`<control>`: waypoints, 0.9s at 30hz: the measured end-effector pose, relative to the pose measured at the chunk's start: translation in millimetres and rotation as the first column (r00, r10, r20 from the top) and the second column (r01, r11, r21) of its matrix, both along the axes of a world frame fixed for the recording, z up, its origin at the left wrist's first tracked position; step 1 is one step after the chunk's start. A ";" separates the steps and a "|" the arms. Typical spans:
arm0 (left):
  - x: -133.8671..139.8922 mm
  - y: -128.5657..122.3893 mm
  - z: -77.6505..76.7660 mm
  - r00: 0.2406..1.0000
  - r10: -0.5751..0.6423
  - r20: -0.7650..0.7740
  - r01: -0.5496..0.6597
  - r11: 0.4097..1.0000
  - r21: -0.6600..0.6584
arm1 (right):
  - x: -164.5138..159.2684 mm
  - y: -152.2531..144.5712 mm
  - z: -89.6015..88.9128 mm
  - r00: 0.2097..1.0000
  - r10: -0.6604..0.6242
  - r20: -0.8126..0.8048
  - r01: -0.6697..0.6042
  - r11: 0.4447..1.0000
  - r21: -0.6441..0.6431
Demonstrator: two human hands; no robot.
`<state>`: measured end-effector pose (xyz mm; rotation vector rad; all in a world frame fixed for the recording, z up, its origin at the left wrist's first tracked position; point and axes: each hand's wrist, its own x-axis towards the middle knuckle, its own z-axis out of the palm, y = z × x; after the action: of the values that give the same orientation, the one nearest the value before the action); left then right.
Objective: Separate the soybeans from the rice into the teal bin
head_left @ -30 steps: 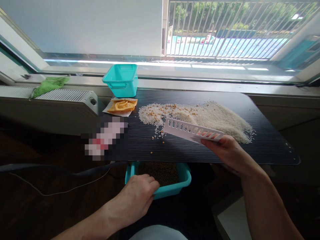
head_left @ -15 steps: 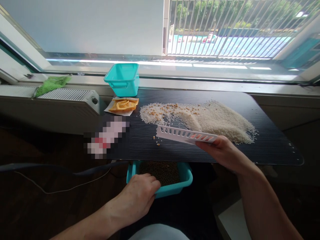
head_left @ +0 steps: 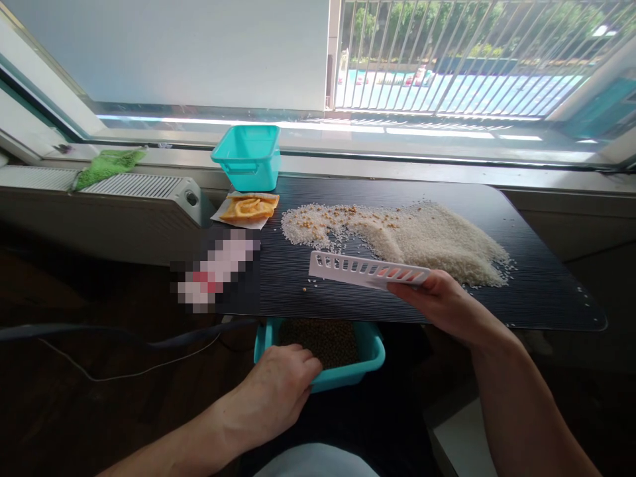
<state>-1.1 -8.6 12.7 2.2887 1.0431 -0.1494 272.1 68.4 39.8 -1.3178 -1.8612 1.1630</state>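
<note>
My left hand (head_left: pixel 285 377) is closed over the near-left rim of a turquoise plastic tub (head_left: pixel 342 379), fingertips partly hidden. Small brownish grains (head_left: pixel 328 343) lie inside the tub, which sits just below the table's front edge. In my right hand (head_left: pixel 442 298) is a white slotted plastic tray (head_left: pixel 362 273), tilted, its slotted side facing me. It is low over the table, in front of a spread of white rice (head_left: pixel 437 238). Yellow-orange kernels (head_left: pixel 348 211) are scattered on the rice's left part. One kernel (head_left: pixel 305 289) and several rice grains lie near the tray's left end.
The dark table (head_left: pixel 536 291) stands against a windowsill. An unoccupied turquoise bin (head_left: pixel 248 159) is at its back left corner, with yellow strips on a paper napkin (head_left: pixel 248 209) before it. A pixelated item (head_left: pixel 218 271) lies nearer. At left, a green cloth (head_left: pixel 109 165) rests on a radiator (head_left: pixel 149 212).
The slotted tray has moved slightly left, and one loose kernel near its left end has shifted left too. My left hand stays on the tub's rim. The view has turned a little.
</note>
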 end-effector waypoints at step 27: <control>0.6 -0.2 -3.6 1.000 0.018 0.011 -0.018 1.000 -0.001 | -46.7 -24.9 -17.1 0.996 0.042 0.080 -0.061 0.967 0.248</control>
<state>-0.6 -8.8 9.1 2.2761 1.0570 -0.1297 225.4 43.5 22.7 -1.1900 -2.0307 0.8787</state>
